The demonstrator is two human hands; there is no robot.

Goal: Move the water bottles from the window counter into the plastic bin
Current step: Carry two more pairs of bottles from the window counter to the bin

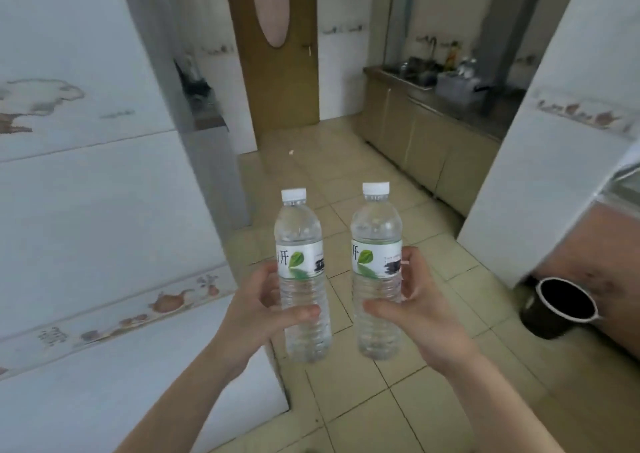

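Head view: two clear water bottles are held upright in mid-air over a tiled floor (349, 182), side by side with a narrow gap between them.
Left hand (258, 309): fingers curl round the lower body of the left bottle (302, 279), thumb across its front below the label.
Right hand (414, 305): thumb and fingers wrap the right bottle (377, 272) at and under its label.
Caps: both white caps are on; both labels face the camera with a green leaf mark.
Left edge: a white tiled wall (86, 193) runs close alongside the left forearm, its corner ending just behind the left bottle.
Right edge: another white tiled wall corner (540, 161) stands to the right, with a dark round bin (557, 309) on the floor at its foot, near the right hand but apart from it.
Open room: bare floor stretches ahead between the two walls toward a brown door (277, 54).
Far right: a low cabinet run (426, 134) with a cluttered counter lines the floor's right side; items on it are too blurred to tell.
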